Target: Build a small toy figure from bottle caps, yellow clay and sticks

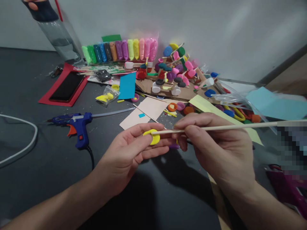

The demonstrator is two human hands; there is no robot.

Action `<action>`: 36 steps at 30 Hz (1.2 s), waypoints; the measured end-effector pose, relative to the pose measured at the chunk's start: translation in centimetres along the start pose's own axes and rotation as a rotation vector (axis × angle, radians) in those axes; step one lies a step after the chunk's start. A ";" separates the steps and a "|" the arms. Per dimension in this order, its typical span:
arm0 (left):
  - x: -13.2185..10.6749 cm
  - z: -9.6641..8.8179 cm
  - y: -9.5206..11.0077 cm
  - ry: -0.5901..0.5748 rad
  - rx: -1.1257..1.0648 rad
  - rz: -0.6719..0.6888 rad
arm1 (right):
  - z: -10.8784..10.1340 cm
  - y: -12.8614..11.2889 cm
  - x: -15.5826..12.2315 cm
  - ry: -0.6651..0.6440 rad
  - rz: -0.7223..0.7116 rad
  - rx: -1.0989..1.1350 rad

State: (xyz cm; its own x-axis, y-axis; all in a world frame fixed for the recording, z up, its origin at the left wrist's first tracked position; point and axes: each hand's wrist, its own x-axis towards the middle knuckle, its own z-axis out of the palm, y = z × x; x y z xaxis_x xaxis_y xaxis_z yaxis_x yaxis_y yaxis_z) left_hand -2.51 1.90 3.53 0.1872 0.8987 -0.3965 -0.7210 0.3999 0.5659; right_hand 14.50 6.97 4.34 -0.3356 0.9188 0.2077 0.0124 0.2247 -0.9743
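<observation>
While the left hand (134, 143) pinches a flat yellow piece (156, 138) between thumb and fingers, the right hand (218, 147) pinches a thin wooden stick (225, 127) — its tip against the piece, just beside the left thumb. Left of this grip lies a blue glue gun (82, 129); beyond the fingers, a pale pink sheet (153, 107) — and farther back, a row of colored packets (125, 49).

Wooden stick (259, 125) partly beyond right edge

Smooth pale-grey wall (216, 28) behind | matte dark-grey tabletop (55, 172) below | brown wood-toned panel (287, 78), right edge | soft glare (236, 19) high on wall
</observation>
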 end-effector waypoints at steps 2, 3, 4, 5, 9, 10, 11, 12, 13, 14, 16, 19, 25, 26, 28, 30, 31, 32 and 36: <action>0.0 0.0 0.0 0.007 0.004 0.003 | 0.1 0.1 0.1 0.001 0.014 0.051; -0.1 -0.1 -0.1 0.010 0.008 0.007 | 0.1 0.1 0.2 -0.002 0.022 0.080; -0.1 -0.1 -0.1 0.015 0.013 0.014 | 0.2 0.2 0.3 -0.004 0.029 0.105; -0.1 -0.2 -0.1 0.025 0.020 0.020 | 0.2 0.2 0.3 -0.007 0.034 0.123; 0.0 -0.3 -0.1 0.065 0.031 0.021 | 0.3 0.2 0.2 -0.008 0.026 0.125; 0.1 -0.2 -0.1 0.070 0.026 0.018 | 0.2 0.1 0.2 -0.001 0.020 0.123; 0.2 -0.2 -0.1 0.071 0.021 0.015 | 0.2 0.0 0.2 0.005 0.016 0.119; 0.3 -0.2 -0.1 0.069 0.014 0.015 | 0.1 -0.2 0.1 0.013 0.010 0.114; 0.3 -0.1 -0.1 0.067 0.007 0.016 | -0.1 -0.3 0.2 0.025 0.000 0.102; 0.3 -0.1 0.0 0.061 0.001 0.019 | -0.3 -0.6 0.3 0.042 -0.016 0.075; 0.2 0.0 0.0 0.051 -0.003 0.015 | -1.1 -1.0 0.7 0.107 -0.074 -0.070; 0.0 0.2 0.2 0.040 -0.011 -0.013 | -3.0 -1.5 1.8 0.189 -0.142 -0.603; -0.1 0.2 0.3 0.006 -0.017 -0.058 | -6.2 0.0 3.8 -0.129 0.139 -1.671; -0.1 0.2 0.2 0.004 -0.010 -0.062 | -6.4 0.5 4.0 -0.159 0.164 -1.700; -0.1 0.1 0.1 0.002 0.008 -0.067 | -6.5 1.3 4.1 -0.205 0.186 -1.714; -0.1 0.0 -0.1 -0.012 0.022 -0.060 | -6.4 1.9 4.1 -0.244 0.193 -1.730; -0.1 -0.1 -0.2 -0.022 0.028 -0.055 | -6.3 2.1 4.1 -0.259 0.192 -1.733; -0.1 -0.2 -0.3 -0.029 0.033 -0.051 | -6.2 2.3 4.1 -0.268 0.188 -1.733; -0.1 -0.2 -0.4 -0.029 0.048 -0.062 | -5.6 2.2 4.0 -0.261 0.157 -1.713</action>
State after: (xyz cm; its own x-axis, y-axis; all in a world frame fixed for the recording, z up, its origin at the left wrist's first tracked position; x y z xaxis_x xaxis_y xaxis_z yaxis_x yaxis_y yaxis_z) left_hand -2.36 1.64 3.21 0.2506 0.8763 -0.4114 -0.6748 0.4629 0.5749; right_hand 18.49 12.98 3.52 -0.3619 0.9304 -0.0581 0.8994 0.3649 0.2408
